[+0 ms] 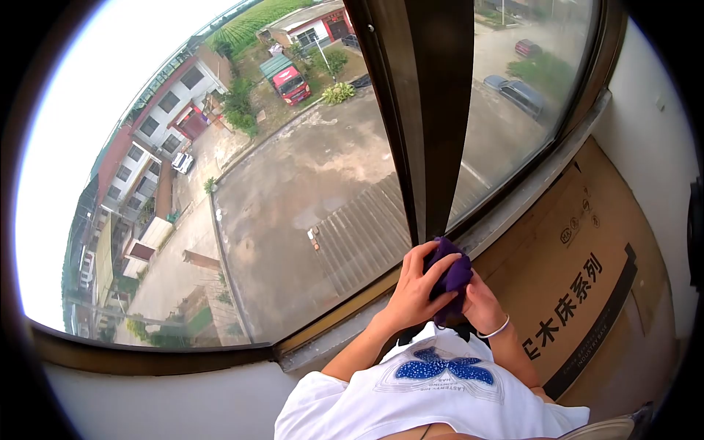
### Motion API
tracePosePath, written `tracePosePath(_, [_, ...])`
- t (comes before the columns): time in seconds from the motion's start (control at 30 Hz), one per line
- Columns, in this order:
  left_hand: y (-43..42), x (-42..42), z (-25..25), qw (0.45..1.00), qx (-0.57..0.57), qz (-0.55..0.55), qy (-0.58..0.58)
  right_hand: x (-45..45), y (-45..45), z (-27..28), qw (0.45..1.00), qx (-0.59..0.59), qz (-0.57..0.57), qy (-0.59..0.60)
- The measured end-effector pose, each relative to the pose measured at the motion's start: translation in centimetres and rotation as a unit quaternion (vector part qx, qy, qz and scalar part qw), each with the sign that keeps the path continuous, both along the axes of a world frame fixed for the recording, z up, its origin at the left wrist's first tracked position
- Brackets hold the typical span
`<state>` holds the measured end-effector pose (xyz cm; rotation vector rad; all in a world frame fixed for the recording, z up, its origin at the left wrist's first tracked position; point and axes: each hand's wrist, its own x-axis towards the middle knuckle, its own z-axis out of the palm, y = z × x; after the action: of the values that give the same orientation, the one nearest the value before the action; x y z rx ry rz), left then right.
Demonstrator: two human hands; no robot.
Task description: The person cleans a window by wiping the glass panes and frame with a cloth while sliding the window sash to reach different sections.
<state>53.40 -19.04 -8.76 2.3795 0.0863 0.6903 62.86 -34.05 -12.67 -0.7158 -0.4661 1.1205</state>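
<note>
A bunched purple cloth [452, 275] is held between both hands in front of the white shirt, near the foot of the window's dark frame post. My left hand [416, 290] has its fingers curled over the cloth's left side. On the cloth's right side, my right hand [482, 302] grips it, its fingers partly hidden behind the fabric; a white bracelet [495, 328] circles that wrist.
A dark window frame [433, 132] and its sill [315, 350] run just beyond the hands. One pane stands open on the left, with a yard below. A large printed cardboard box [579, 271] leans against the wall at right.
</note>
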Motion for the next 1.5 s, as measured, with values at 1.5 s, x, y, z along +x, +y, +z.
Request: tracePosePath(1.5, [11.4,0.0,15.1,0.758,0.448,0.368,-0.297,-1.8,-3.2,-7.7,0.949,-0.221,0.068,-0.216])
